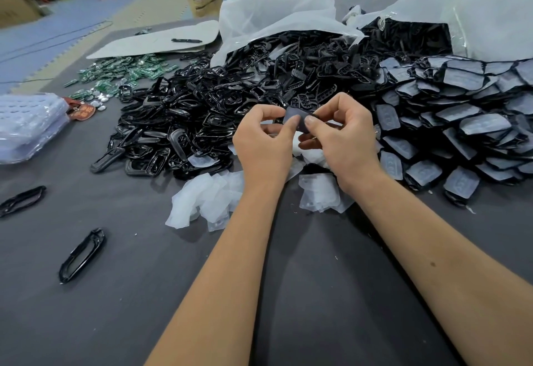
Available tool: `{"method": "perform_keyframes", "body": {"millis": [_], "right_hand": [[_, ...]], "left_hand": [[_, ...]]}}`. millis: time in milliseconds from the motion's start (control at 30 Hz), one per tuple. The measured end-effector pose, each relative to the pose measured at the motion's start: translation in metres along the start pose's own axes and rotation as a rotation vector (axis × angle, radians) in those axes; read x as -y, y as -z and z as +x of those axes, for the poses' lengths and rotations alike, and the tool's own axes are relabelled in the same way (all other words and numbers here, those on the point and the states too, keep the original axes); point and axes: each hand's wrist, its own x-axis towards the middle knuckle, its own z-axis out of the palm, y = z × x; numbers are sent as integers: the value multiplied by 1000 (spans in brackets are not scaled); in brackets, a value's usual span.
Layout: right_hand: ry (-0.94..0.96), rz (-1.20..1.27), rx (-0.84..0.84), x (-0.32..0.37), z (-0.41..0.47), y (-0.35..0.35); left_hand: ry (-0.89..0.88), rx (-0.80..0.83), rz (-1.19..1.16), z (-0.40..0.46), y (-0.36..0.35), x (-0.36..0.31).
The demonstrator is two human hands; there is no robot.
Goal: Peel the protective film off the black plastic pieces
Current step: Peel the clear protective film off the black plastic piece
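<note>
Both the left hand (264, 135) and right hand (343, 132) pinch one small film-covered black plastic piece (297, 119); fingertips may slip off the film's edge.

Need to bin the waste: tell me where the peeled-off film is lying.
In the head view, the peeled film lies in loose clear heaps on the grey table, just under both hands, in front of the pile of black frames.

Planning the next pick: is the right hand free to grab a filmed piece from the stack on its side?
Probably not yet: the right hand pinches the black piece with the left hand; the filmed stack lies unobstructed beside it.
</note>
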Motion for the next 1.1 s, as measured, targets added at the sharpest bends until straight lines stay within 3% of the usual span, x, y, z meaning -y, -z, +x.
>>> {"method": "perform_keyframes", "body": {"millis": [267, 833, 1100], "right_hand": [[-5, -7, 25, -2, 3, 2], [-110, 43, 51, 0, 4, 7], [-147, 19, 15, 0, 8, 10]], "left_hand": [[105, -20, -115, 5, 1, 7], [57, -30, -79, 4, 1, 6], [60, 105, -80, 6, 5, 8]]}}
